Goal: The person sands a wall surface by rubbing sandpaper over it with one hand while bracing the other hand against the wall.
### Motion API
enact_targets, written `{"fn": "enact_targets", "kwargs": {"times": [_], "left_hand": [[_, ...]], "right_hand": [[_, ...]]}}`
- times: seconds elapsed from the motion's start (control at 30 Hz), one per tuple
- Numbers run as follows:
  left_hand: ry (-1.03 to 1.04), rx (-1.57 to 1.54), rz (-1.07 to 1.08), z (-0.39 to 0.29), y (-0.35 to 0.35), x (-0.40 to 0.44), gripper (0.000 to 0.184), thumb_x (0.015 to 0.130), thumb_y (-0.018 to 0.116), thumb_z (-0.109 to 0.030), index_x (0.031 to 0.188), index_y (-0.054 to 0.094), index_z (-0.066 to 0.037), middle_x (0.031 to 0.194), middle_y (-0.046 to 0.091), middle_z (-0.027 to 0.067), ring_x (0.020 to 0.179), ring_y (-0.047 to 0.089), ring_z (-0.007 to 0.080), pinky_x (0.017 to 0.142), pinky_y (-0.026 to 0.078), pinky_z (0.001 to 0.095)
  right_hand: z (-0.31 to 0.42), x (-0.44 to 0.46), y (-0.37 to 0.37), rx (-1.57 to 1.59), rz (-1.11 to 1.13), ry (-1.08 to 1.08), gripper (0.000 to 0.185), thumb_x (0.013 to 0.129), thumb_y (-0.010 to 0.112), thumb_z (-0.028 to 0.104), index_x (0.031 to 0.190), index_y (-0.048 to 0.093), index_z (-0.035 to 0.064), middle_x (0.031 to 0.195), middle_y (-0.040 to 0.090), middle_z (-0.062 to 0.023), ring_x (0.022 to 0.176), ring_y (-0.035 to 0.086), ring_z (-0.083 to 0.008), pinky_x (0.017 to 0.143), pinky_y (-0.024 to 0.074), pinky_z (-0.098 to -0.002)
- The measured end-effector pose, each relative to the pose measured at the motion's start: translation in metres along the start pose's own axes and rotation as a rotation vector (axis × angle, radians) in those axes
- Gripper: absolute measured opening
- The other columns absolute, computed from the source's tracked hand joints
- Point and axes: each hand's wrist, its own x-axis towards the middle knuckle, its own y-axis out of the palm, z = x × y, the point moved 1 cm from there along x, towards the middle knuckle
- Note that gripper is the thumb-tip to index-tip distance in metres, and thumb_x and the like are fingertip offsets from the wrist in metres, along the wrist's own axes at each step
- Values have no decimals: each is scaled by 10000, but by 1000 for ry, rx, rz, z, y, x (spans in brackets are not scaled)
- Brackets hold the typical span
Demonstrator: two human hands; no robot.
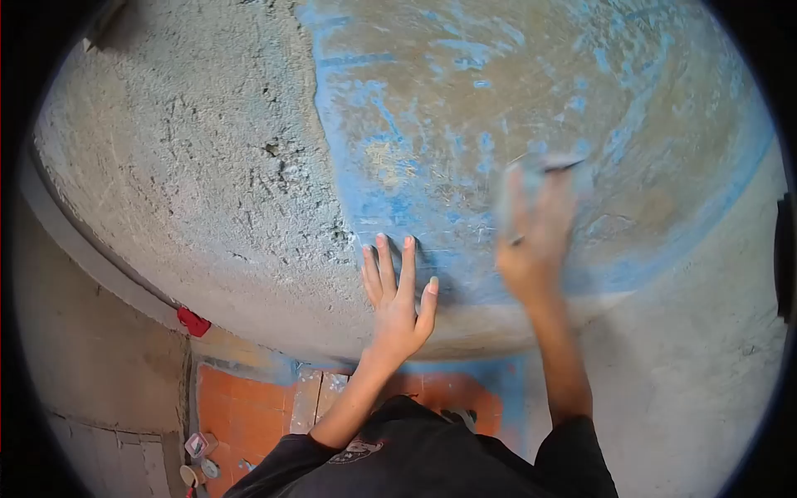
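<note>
In front of me is a wall with worn blue paint over brownish plaster. My left hand lies against its lower part, fingers stretched out and spread, holding nothing. It rests near the border between the blue paint and the rough grey plaster. Higher and to the right, my right hand is smeared by motion. Its fingers press a flat pale blue-grey piece with a dark edge against the painted surface. Blur hides what kind of thing this is.
Below me, orange floor tiles show, with a paint-spattered wooden board on them. Small containers stand at the lower left. A red object sits at the wall's lower left edge. Bare grey wall borders the right side.
</note>
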Motion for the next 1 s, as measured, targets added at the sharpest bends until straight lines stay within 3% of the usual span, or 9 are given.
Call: {"fn": "enact_targets", "kwargs": {"times": [0.13,0.23,0.33,0.43,0.53,0.63,0.77,0.87,1.0], "left_hand": [[35,11,25,7,-5,2,648,1017,505,-250,1576,264,-28,1636,12,315,1477,-30,568,1157,40,655],[31,-28,1,0,2,2,636,1022,493,-260,1572,276,-26,1628,-10,333,1466,-54,587,1148,35,667],[31,-24,9,-7,7,5,647,1039,471,-280,1583,231,-25,1621,-64,341,1465,-93,580,1148,11,665],[51,-4,32,-8,11,6,654,1046,461,-294,1592,207,-38,1620,-106,336,1465,-123,571,1141,-9,674],[62,-1,55,-10,13,6,660,1044,466,-305,1596,205,-54,1618,-136,328,1460,-149,571,1129,-23,690],[66,5,73,-15,18,6,675,1040,475,-324,1598,202,-60,1618,-156,321,1452,-176,575,1117,-34,706],[91,-19,80,-22,29,10,707,1012,523,-324,1600,212,-85,1594,-170,361,1411,-217,625,1075,-47,754],[106,-3,89,-24,34,11,715,1007,531,-335,1604,211,-107,1589,-198,356,1403,-229,631,1058,-54,770],[96,-3,84,-36,46,13,725,1006,528,-367,1609,204,-128,1586,-220,349,1392,-245,636,1041,-55,787]], "right_hand": [[14,-35,17,49,144,20,720,850,683,240,1527,437,216,1585,330,-219,1450,304,-459,1160,223,-610],[-16,-29,20,94,-531,519,740,824,706,263,1518,452,222,1556,359,-235,1438,329,-444,1161,235,-596],[23,-48,43,162,-419,456,667,892,660,266,1520,448,191,1575,315,-264,1454,287,-470,1171,216,-591],[38,-88,62,132,14,178,628,991,559,293,1549,362,83,1596,204,-326,1471,196,-518,1182,167,-599],[10,-91,62,261,-435,735,668,995,548,294,1571,296,67,1596,155,-354,1473,149,-545,1186,147,-604],[22,-93,82,413,-572,853,710,999,537,303,1583,232,39,1599,97,-369,1481,114,-541,1193,128,-595],[58,-131,93,236,173,521,681,1063,385,327,1594,106,5,1602,-54,-372,1497,-31,-525,1200,56,-593],[-8,-124,87,509,-522,947,742,1046,414,382,1598,81,17,1598,-61,-378,1490,-46,-537,1193,56,-613],[-2,-122,90,400,-470,799,744,1058,389,404,1596,64,6,1598,-86,-373,1495,-57,-521,1196,53,-604]]}}
